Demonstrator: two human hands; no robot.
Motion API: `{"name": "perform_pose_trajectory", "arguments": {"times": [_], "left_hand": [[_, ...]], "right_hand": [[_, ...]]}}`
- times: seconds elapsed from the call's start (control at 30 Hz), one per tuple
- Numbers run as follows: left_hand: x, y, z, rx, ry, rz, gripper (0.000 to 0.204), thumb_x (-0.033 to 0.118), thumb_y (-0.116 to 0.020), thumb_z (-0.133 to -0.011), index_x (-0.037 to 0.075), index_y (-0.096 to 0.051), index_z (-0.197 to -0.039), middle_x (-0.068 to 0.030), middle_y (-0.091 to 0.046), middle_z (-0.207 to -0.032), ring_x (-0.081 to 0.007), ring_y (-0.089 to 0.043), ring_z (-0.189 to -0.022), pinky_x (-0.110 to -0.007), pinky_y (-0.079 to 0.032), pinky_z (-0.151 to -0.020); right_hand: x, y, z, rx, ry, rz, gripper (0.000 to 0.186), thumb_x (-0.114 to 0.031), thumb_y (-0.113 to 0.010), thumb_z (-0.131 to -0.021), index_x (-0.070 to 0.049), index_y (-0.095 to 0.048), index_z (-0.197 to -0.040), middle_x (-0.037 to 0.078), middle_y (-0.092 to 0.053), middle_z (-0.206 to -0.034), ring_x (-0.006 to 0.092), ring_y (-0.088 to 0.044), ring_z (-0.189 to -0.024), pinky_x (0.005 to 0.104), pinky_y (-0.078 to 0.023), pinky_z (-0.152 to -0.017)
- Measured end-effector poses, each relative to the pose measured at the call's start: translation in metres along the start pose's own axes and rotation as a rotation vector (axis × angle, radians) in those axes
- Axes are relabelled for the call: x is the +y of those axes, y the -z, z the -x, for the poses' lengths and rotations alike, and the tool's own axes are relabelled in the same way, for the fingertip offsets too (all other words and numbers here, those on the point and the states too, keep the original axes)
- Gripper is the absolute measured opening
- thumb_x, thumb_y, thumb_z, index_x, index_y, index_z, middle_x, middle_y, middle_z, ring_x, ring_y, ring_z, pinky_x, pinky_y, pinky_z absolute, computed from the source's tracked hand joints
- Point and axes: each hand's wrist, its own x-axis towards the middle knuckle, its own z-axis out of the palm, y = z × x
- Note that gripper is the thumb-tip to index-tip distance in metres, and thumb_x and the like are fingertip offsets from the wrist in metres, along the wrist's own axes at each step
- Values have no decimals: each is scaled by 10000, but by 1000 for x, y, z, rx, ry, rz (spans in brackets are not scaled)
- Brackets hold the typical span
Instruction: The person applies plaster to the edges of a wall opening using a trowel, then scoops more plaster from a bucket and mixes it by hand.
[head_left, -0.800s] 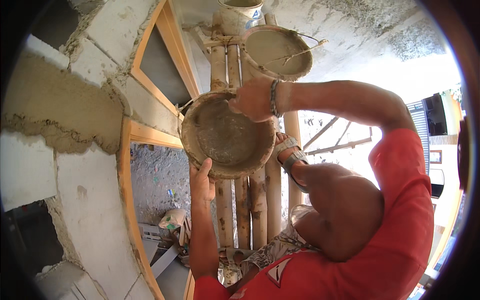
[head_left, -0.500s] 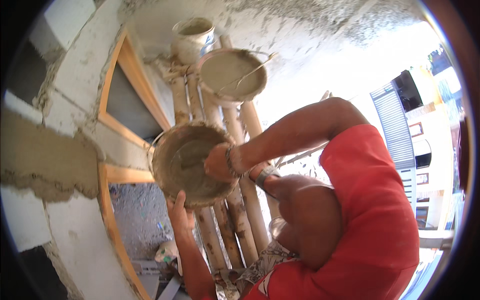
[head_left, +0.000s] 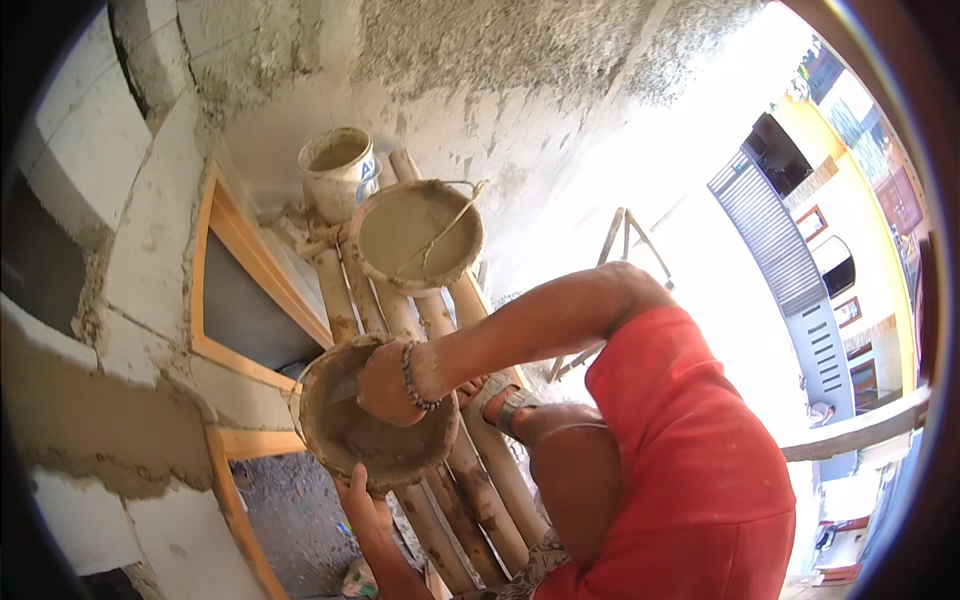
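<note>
A round, mortar-caked bucket [head_left: 425,466] with wet grey mortar in its bottom sits on bamboo poles, tipped somewhat toward me. My left hand [head_left: 366,508] grips its near rim, thumb up along the outside and the other fingers partly hidden beneath. Inside the bucket, my right hand [head_left: 388,388], with a beaded bracelet at the wrist, is closed low over the mortar. Whatever it holds is hidden behind the fingers. Just beyond stands a second bucket [head_left: 372,268], filled with smooth grey mortar and with its wire handle lying across the top.
A white mortar-stained pail [head_left: 325,190] stands farther back by the rough plastered wall. Bamboo poles [head_left: 480,500] form the platform under my foot [head_left: 492,398]. Wooden frames [head_left: 210,270] and block wall line the left. A street with a gate [head_left: 770,240] lies to the right.
My view has shifted, so the buckets appear lower and farther left. The right hand has moved toward the far side of the bucket, and a flat dark piece seen before it is hidden now.
</note>
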Motion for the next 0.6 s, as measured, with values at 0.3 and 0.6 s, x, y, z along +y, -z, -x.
{"name": "perform_pose_trajectory", "arguments": {"times": [0.3,0.6], "left_hand": [[-10,9,-4,-79,-3,-17,682,123,-714,-885,114,-383,-1481,-84,-547,-1349,-256,-612,-1142,-394,-600,-841],[0,-3,-1,-146,-76,-3,912,152,-801,-828,160,-259,-1562,-81,-451,-1464,-286,-463,-1331,-495,-472,-1047]], "right_hand": [[-11,-56,-40,-256,-85,303,286,-215,-740,-849,-85,-761,-1104,103,-729,-1109,304,-692,-1058,485,-607,-704],[-41,-62,-59,-302,320,346,435,-246,-628,-940,-119,-600,-1355,93,-575,-1403,212,-571,-1263,390,-533,-989]]}}
